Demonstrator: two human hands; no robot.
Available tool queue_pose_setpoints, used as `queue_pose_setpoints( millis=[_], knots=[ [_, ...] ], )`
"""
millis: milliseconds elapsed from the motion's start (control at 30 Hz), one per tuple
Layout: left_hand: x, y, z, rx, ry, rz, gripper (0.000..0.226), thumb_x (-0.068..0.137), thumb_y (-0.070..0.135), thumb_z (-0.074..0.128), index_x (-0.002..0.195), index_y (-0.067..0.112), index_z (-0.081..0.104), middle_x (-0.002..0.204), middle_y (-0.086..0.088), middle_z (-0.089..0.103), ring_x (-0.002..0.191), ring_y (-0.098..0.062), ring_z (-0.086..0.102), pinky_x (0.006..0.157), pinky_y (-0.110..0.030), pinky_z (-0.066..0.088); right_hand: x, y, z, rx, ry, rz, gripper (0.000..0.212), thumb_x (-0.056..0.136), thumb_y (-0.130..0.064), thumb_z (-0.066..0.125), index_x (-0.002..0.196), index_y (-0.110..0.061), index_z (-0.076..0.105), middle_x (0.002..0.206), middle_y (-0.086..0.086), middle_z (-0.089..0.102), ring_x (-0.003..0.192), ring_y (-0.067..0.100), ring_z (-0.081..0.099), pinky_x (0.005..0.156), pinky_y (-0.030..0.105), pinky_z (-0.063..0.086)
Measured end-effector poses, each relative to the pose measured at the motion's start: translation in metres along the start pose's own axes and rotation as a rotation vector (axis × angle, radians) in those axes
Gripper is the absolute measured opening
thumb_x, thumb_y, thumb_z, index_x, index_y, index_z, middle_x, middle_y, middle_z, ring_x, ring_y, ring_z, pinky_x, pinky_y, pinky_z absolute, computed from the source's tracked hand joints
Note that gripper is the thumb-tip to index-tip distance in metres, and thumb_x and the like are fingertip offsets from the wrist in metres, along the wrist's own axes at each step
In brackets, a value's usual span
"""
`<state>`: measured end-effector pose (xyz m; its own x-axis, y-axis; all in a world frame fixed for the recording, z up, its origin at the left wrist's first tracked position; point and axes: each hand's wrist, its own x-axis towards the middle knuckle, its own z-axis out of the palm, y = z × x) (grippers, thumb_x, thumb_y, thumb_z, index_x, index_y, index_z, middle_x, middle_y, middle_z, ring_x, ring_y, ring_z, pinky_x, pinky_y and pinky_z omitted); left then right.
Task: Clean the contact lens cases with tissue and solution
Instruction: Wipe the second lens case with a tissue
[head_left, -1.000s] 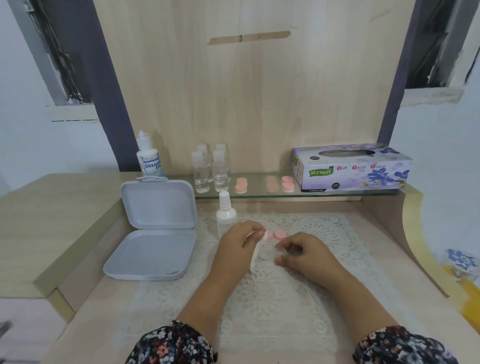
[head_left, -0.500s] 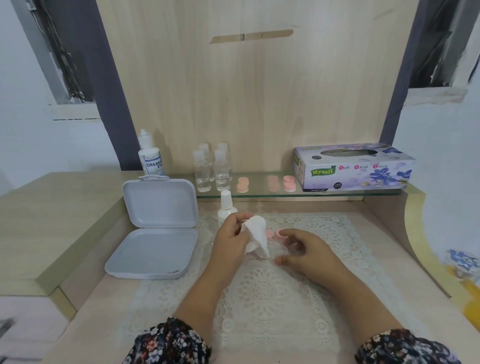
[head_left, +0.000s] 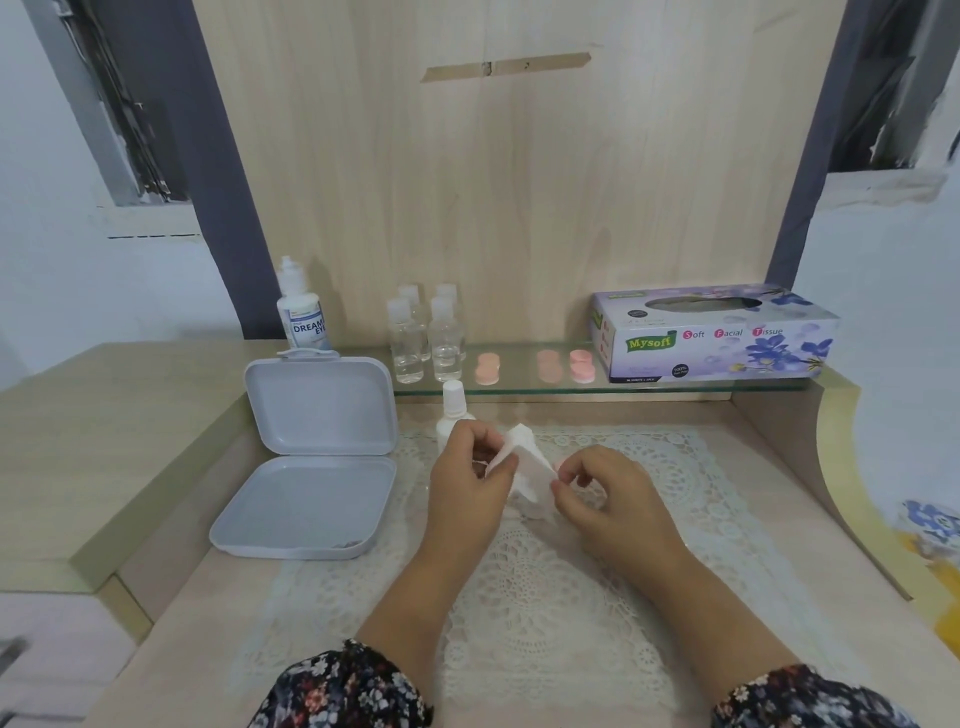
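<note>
Lifted higher now, the tissue (head_left: 524, 465) sits pinched in the left hand (head_left: 470, 486); the right hand (head_left: 605, 499) pinches its near edge.

Beyond my grip a pale wood panel (head_left: 519, 208) rises behind a glass shelf (head_left: 675, 385). Dark strips (head_left: 218, 182) flank it, then white walls (head_left: 62, 280) with windows (head_left: 130, 104) on both sides. Under my grip lies a lace mat (head_left: 545, 597) on a light wooden desk (head_left: 104, 457)
</note>
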<state>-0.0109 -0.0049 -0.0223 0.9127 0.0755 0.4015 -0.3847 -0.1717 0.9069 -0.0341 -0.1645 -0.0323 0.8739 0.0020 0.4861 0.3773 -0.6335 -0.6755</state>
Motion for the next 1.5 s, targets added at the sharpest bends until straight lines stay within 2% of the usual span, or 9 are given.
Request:
queue_pose_setpoints(
  millis=[233,367,467,567,700,833,933,1267,1500],
  knots=[
    [-0.003,0.001,0.003,0.064,-0.053,0.087,0.016,0.092,0.007,0.06,0.084,0.021,0.06,0.078,0.008,0.062,0.071,0.001,0.054,0.067,-0.011,0.042,-0.002,-0.01,0.003,0.092,-0.057,-0.079,0.002,0.084,-0.03,0.062,0.083,-0.032,0.062,0.092,-0.023,0.063,0.095,0.005,0.057,0.092,0.039,0.043],
    [-0.002,0.003,0.003,-0.137,-0.176,-0.004,0.006,0.091,0.017,0.064,0.097,0.018,0.067,0.09,0.002,0.071,0.087,-0.015,0.067,0.079,-0.026,0.054,0.0,-0.004,0.006,0.146,-0.06,-0.054,0.035,0.088,-0.015,0.057,0.095,-0.048,0.067,0.097,-0.015,0.064,0.1,0.004,0.057,0.092,0.03,0.042],
    [0.002,0.0,0.002,-0.099,-0.093,-0.055,0.007,0.088,0.012,0.068,0.091,0.018,0.067,0.086,-0.006,0.07,0.081,-0.018,0.065,0.076,-0.032,0.052,-0.002,-0.005,0.004,0.208,-0.074,0.009,0.051,0.088,0.003,0.054,0.095,-0.046,0.067,0.102,-0.015,0.063,0.104,-0.001,0.055,0.091,0.016,0.038],
    [0.005,-0.006,-0.002,0.031,0.077,-0.012,0.006,0.09,0.011,0.063,0.085,0.012,0.062,0.081,-0.012,0.063,0.07,-0.01,0.053,0.067,-0.024,0.043,0.0,-0.004,-0.003,0.192,-0.019,0.112,0.035,0.09,-0.006,0.059,0.094,-0.04,0.066,0.101,-0.02,0.062,0.099,-0.006,0.053,0.078,0.006,0.034],
    [0.002,-0.01,-0.006,0.309,0.1,0.257,0.01,0.09,0.004,0.059,0.093,0.013,0.062,0.088,0.005,0.059,0.082,-0.007,0.051,0.073,-0.011,0.037,0.004,0.008,-0.018,0.078,-0.136,0.297,0.022,0.08,-0.032,0.074,0.101,-0.036,0.066,0.099,-0.019,0.062,0.095,0.0,0.053,0.08,0.025,0.043],
    [-0.003,-0.017,-0.004,0.553,-0.193,0.42,0.021,0.078,0.003,0.053,0.093,0.01,0.066,0.09,0.002,0.057,0.084,-0.01,0.052,0.076,-0.016,0.043,0.005,0.011,-0.016,-0.192,-0.264,0.287,0.033,0.078,-0.043,0.074,0.109,-0.034,0.067,0.096,-0.018,0.06,0.091,0.002,0.053,0.092,0.033,0.044],
    [-0.005,-0.016,-0.004,0.69,-0.4,0.369,0.024,0.081,0.008,0.054,0.096,0.016,0.071,0.092,-0.006,0.059,0.082,-0.022,0.057,0.072,-0.035,0.05,0.007,0.011,-0.014,-0.255,-0.251,0.237,0.029,0.08,-0.045,0.07,0.106,-0.032,0.07,0.095,-0.015,0.062,0.09,0.004,0.054,0.091,0.035,0.045],
    [-0.006,0.0,0.003,0.94,-0.427,0.351,0.023,0.095,0.027,0.052,0.116,0.026,0.063,0.106,-0.004,0.054,0.098,-0.025,0.051,0.083,-0.033,0.043,0.005,0.01,-0.009,-0.257,-0.19,0.244,0.021,0.079,-0.047,0.069,0.095,-0.034,0.069,0.087,-0.016,0.063,0.089,0.007,0.056,0.091,0.037,0.045],
    [0.001,-0.006,0.009,0.491,-0.339,-0.042,0.007,0.095,0.018,0.053,0.1,0.021,0.056,0.099,0.0,0.057,0.089,-0.017,0.053,0.072,-0.026,0.043,0.004,0.01,-0.01,-0.257,-0.197,0.257,0.022,0.078,-0.046,0.071,0.096,-0.033,0.069,0.089,-0.015,0.063,0.092,0.009,0.056,0.093,0.038,0.044]
  ],
)
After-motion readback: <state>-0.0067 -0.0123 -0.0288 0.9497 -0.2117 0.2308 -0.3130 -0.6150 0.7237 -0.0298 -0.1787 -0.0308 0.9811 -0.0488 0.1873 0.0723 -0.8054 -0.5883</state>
